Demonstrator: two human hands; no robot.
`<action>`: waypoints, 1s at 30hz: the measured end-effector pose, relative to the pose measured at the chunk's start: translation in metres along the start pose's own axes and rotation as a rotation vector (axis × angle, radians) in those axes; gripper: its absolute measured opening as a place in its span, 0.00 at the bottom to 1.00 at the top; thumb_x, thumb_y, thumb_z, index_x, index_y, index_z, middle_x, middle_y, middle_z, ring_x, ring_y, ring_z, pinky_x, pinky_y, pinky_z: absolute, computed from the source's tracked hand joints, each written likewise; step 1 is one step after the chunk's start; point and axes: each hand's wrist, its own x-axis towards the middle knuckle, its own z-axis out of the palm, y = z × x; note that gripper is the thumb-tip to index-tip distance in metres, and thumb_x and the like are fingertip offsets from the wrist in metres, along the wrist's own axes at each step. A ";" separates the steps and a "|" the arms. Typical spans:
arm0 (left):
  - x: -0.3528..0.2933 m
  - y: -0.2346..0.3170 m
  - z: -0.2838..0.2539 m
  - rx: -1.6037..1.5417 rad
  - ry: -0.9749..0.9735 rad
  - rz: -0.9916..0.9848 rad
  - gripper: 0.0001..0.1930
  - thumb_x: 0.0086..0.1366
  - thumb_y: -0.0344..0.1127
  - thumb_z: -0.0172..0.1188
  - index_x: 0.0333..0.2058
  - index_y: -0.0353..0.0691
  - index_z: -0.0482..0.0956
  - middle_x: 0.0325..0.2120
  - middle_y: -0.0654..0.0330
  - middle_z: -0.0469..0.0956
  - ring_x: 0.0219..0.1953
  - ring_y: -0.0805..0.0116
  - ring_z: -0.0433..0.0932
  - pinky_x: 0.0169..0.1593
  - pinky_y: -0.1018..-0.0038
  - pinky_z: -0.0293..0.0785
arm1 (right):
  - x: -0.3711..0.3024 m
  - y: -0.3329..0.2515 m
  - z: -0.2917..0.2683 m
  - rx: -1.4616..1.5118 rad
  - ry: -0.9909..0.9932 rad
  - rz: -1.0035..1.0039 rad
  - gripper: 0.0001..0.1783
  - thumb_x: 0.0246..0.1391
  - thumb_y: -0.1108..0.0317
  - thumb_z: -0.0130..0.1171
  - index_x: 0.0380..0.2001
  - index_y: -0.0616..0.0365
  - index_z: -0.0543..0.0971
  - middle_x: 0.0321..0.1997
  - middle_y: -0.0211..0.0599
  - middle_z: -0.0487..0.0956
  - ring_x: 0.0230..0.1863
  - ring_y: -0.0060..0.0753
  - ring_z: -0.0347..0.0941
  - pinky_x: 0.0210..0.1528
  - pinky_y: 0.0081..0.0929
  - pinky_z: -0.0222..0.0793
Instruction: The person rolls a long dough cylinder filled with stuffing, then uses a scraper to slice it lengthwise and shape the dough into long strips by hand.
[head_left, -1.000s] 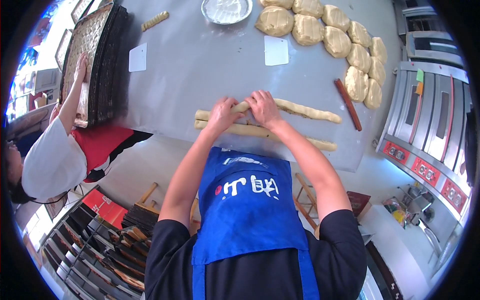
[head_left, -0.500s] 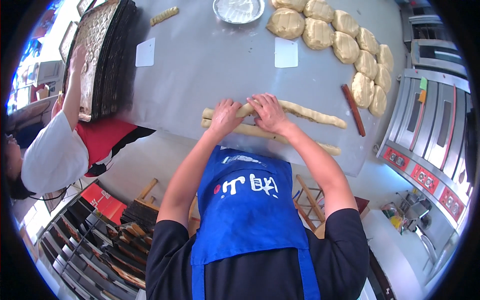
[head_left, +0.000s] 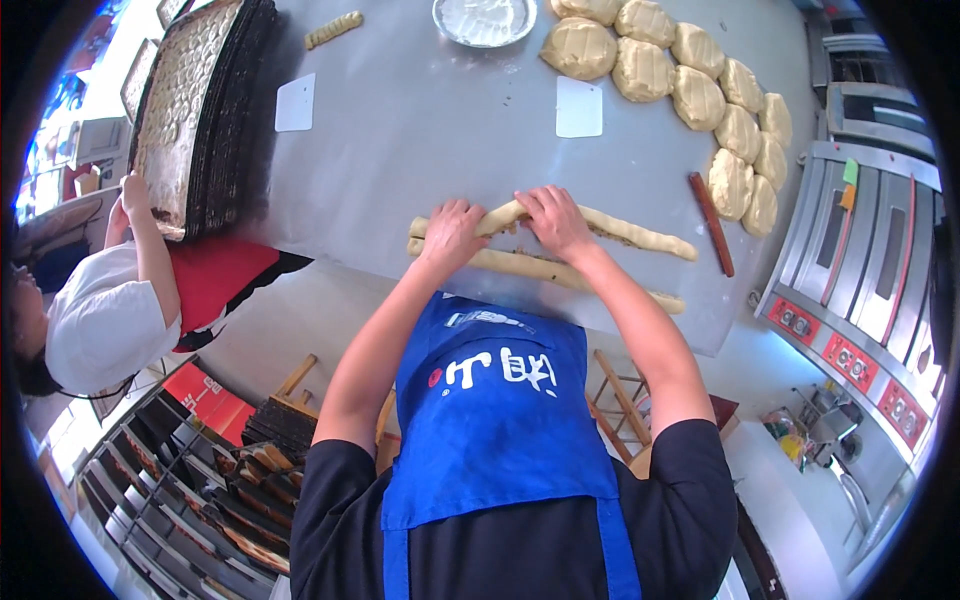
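Observation:
A long pale dough roll (head_left: 645, 236) lies across the near part of the metal table, with brown crumbly filling showing along its open seam. My left hand (head_left: 454, 234) is closed over it near its left end. Farther right, my right hand (head_left: 556, 222) pinches the upper edge of the same roll, its fingertips bent over the dough. Between my hands the edge is raised, and filling shows beneath it. A second dough roll (head_left: 525, 264) lies closer to me, partly covered by my wrists.
Several dough lumps (head_left: 697, 98) sit at the far right, near a brown rolling pin (head_left: 711, 224). Two white scrapers (head_left: 579, 107) and a flour bowl (head_left: 485, 20) lie beyond my hands. Stacked trays (head_left: 165, 160) stand left, beside a co-worker (head_left: 115, 305). Ovens (head_left: 850, 290) line the right.
My right hand has slid a little rightward along the far dough roll, while my left hand stays at its left end. The co-worker's hand has drawn back from the tray's surface to its near edge.

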 end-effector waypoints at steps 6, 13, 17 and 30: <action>0.001 -0.008 0.005 -0.073 0.032 -0.003 0.23 0.54 0.39 0.80 0.48 0.43 0.84 0.43 0.54 0.81 0.52 0.48 0.80 0.57 0.53 0.75 | 0.014 -0.011 -0.010 0.014 0.012 -0.035 0.30 0.52 0.57 0.77 0.56 0.55 0.83 0.49 0.37 0.80 0.55 0.43 0.77 0.59 0.42 0.74; 0.005 -0.007 -0.003 -0.048 -0.028 -0.069 0.25 0.53 0.39 0.81 0.48 0.42 0.84 0.44 0.52 0.82 0.53 0.46 0.80 0.57 0.51 0.76 | 0.019 -0.005 0.024 -0.078 -0.076 -0.002 0.36 0.45 0.48 0.81 0.56 0.52 0.84 0.54 0.38 0.80 0.59 0.44 0.76 0.62 0.44 0.73; 0.001 -0.012 -0.007 -0.147 -0.005 -0.148 0.26 0.52 0.42 0.83 0.48 0.41 0.85 0.46 0.52 0.84 0.54 0.46 0.81 0.57 0.52 0.76 | 0.025 -0.021 0.009 0.007 0.039 -0.022 0.35 0.44 0.48 0.81 0.53 0.52 0.84 0.51 0.37 0.79 0.58 0.44 0.76 0.61 0.45 0.73; -0.023 -0.019 -0.025 0.080 0.233 -0.057 0.24 0.52 0.43 0.84 0.45 0.41 0.87 0.40 0.52 0.84 0.48 0.46 0.83 0.52 0.52 0.78 | 0.053 -0.053 0.031 -0.024 0.113 -0.098 0.18 0.55 0.55 0.72 0.44 0.52 0.84 0.43 0.36 0.79 0.52 0.41 0.76 0.58 0.41 0.73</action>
